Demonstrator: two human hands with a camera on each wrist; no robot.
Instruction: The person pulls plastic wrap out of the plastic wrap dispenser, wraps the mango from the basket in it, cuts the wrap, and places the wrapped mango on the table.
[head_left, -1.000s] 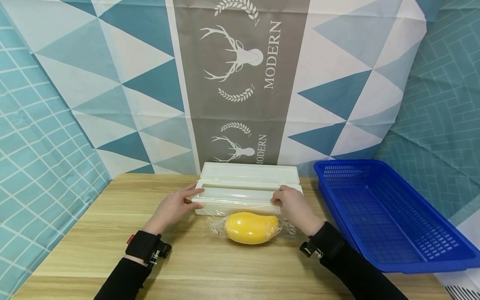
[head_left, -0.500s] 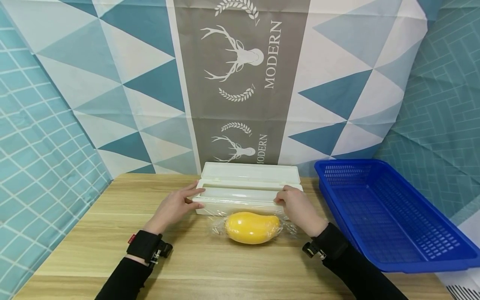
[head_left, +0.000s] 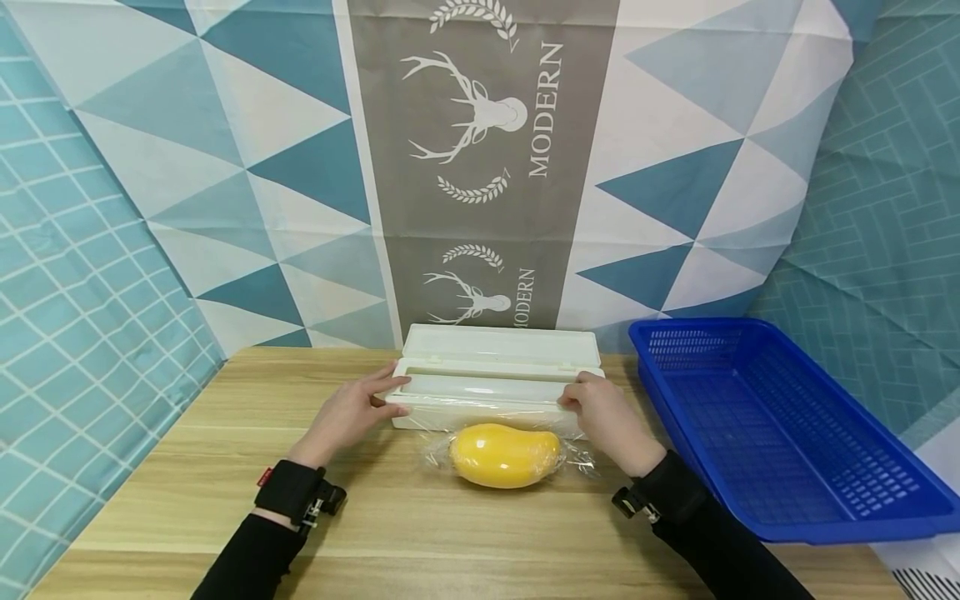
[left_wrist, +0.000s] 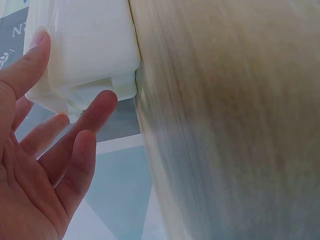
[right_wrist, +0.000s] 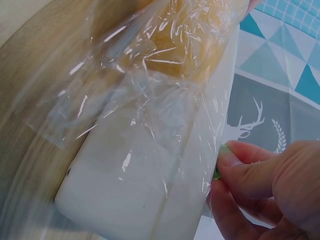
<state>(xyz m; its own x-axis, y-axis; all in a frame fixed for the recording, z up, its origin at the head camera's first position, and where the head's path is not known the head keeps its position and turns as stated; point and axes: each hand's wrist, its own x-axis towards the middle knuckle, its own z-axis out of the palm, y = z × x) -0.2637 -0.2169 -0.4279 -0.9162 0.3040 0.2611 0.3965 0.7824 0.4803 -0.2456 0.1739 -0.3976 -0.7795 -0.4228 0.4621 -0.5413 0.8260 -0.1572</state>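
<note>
A white cling film dispenser [head_left: 480, 416] lies on the wooden table, its lid [head_left: 501, 345] tipped back at the rear. My left hand [head_left: 348, 417] holds its left end, with thumb at the front and a finger over the top. Near the other end, my right hand [head_left: 606, 419] pinches a small green slide cutter [right_wrist: 218, 170] at the dispenser's edge; most of it is hidden by the fingertips. In front lies a yellow mango [head_left: 504, 456] covered in clear cling film [right_wrist: 150, 105], which runs up onto the dispenser's front in crinkled folds.
A blue plastic basket [head_left: 697, 492] with perforated walls stands on the right, close to my right forearm. Patterned sheeting [head_left: 480, 208] rises behind the table's back edge. Each wrist wears a black strap with a small camera.
My right hand has slid a short way to the right along the dispenser, pinching the cutter. The left hand, dispenser and mango have stayed in place.
</note>
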